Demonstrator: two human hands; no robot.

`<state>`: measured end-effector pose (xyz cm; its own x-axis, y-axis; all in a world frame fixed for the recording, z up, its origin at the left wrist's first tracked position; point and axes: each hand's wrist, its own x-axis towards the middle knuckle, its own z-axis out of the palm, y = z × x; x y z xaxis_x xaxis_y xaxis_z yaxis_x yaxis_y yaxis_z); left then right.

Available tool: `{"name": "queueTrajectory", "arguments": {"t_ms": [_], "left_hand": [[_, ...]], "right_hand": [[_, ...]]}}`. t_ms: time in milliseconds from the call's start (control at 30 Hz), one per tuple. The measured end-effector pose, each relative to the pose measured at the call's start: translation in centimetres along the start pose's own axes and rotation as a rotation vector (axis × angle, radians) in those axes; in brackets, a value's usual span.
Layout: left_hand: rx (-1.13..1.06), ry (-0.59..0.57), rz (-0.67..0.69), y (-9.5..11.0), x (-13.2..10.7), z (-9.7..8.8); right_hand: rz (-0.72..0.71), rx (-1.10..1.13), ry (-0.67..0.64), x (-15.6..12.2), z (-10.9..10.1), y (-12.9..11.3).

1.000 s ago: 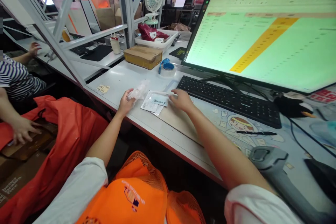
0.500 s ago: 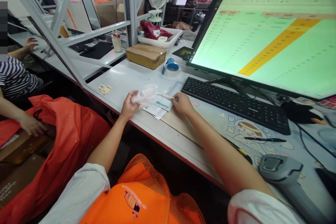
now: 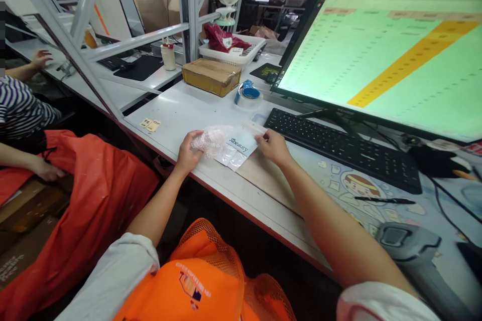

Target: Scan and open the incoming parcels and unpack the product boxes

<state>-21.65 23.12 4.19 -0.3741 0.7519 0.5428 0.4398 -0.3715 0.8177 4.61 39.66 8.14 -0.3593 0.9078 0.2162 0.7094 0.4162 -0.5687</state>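
Note:
Crumpled clear bubble wrap [image 3: 213,141] is gripped in my left hand [image 3: 189,152] above the desk's front edge. My right hand [image 3: 274,145] pinches the right side of a small clear zip bag [image 3: 241,141] printed with "beauty". The bubble wrap overlaps the bag's left side. Small shiny packets [image 3: 230,156] show at the bag's lower part; whether they lie inside or beneath it I cannot tell. The fingertips of my left hand are partly covered by the wrap.
A black keyboard [image 3: 339,148] and monitor [image 3: 384,45] stand to the right, with a pen [image 3: 384,200] and a grey scanner [image 3: 408,241]. Behind are tape rolls [image 3: 248,94], a cardboard box [image 3: 211,76] and a white basket [image 3: 241,55]. Another person's hand [image 3: 48,168] rests on cartons at left.
My right hand has moved slightly right, and the printed bag now lies more opened out and tilted, its top strip showing. The left hand has shifted a little right with the bubble wrap.

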Motion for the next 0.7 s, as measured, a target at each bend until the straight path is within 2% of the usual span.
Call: {"name": "queueTrajectory", "arguments": {"t_ms": [333,700], "left_hand": [[-0.145,0.078,-0.166,-1.4,0.3,0.0],[-0.147,0.04,-0.21,-1.5,0.4,0.1]], "right_hand": [[0.022,0.071,0.063,-0.2,-2.2,1.1],[0.019,0.155,0.083,-0.4,-1.6,1.7]]}}
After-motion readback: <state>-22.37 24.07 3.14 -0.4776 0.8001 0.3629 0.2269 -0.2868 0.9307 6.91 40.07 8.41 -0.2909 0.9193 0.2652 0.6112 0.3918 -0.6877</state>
